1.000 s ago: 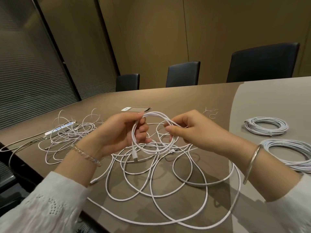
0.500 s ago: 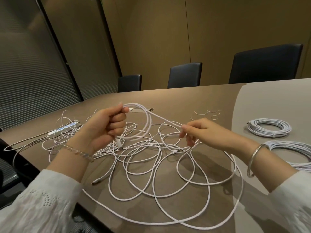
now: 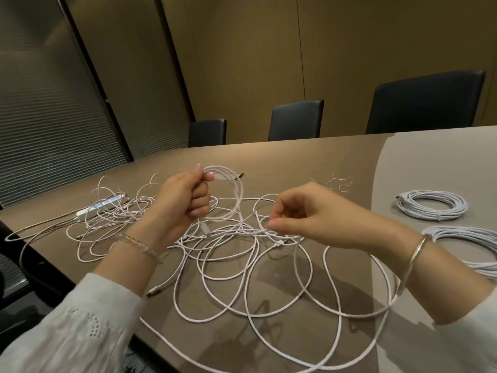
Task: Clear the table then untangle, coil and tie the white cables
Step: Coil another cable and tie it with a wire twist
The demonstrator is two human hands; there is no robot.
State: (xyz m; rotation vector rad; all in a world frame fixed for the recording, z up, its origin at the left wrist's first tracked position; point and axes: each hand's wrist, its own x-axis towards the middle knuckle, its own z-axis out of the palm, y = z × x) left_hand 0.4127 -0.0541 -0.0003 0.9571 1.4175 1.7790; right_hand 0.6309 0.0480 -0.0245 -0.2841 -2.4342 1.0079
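Two hands are working limp, light white cable: the left hand (image 3: 185, 196) gripping a small coil (image 3: 231, 193), the right hand (image 3: 301, 211) pinching a loose strand (image 3: 262, 227) that is likely snagging.

Left hand (image 3: 185, 200) raised above the table, fist closed, thumb on top, fingers curled around a small coil of white cable (image 3: 231, 195); back of hand faces the camera. Left forearm runs up from lower left, white sleeve, thin bracelet at the wrist. Right hand (image 3: 304, 214) level with it, a gap apart, palm turned down and left, fingers curled in. Thumb and forefinger look to be pinching a strand of the cable, but the contact is small and partly hidden. Right forearm enters from lower right, metal bangle at the wrist.
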